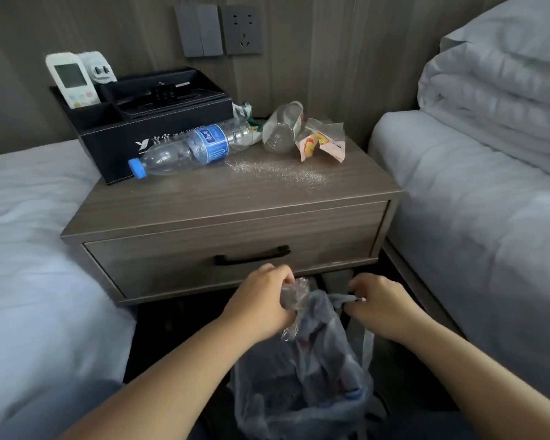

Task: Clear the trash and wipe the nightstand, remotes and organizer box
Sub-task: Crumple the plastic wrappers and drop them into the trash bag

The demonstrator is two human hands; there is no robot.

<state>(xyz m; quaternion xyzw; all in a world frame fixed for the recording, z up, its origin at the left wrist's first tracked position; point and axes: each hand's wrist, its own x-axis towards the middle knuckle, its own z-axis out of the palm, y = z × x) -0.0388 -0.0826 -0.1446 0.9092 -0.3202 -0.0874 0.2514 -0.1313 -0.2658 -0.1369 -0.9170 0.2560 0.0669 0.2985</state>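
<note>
Two hands were clamped on things, the left hand (pixel 261 295) on crumpled plastic (pixel 294 293), the right hand (pixel 378 301) on the bag (pixel 311 373) rim, which could slip, while bottles (pixel 191 149) were left on the bench (pixel 235 198).

One head-worn camera looks forward and down from in front of the nightstand (pixel 229 198), close above it, with a bed (pixel 477 198) flanking it on each side.
</note>
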